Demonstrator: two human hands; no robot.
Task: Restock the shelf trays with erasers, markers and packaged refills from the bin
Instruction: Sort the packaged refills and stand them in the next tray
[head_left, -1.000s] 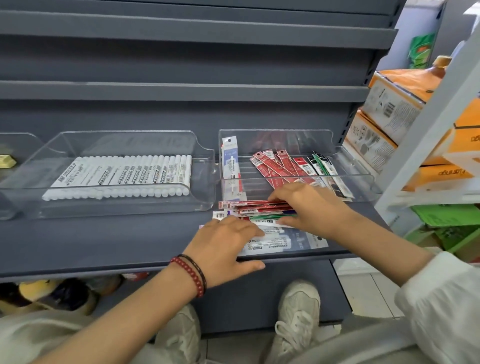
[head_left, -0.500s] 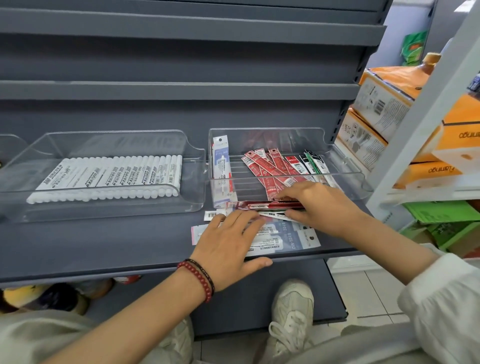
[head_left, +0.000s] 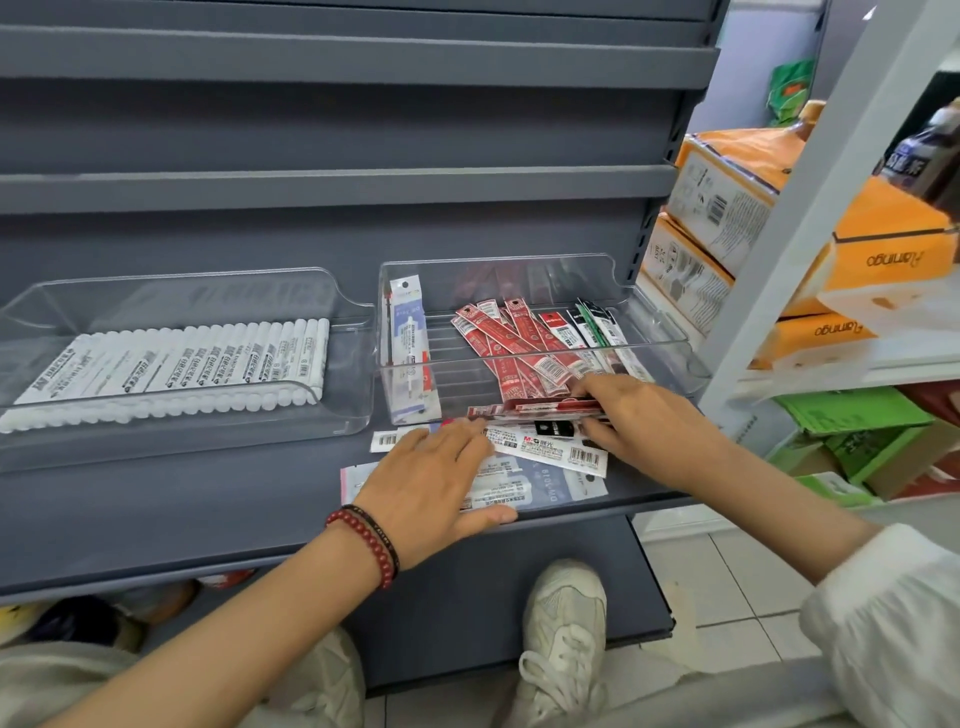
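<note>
Straightened since earlier, left hand (head_left: 431, 483) fingers (head_left: 460, 434) are pressed on unshelved flat white refill packets (head_left: 545, 448); slim red packets (head_left: 540, 408) are pinched by right hand (head_left: 641, 421).

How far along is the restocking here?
Done: white markers line the left tray; the right tray holds some refill packs. In hand: the right hand pinches a red pack stack at that tray's front, the left hand presses flat on loose packs on the shelf. Left: those packs; erasers and bin aren't visible.

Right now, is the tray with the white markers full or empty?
Partly full: the white markers lie side by side across the clear tray, with bare floor behind them.
</note>
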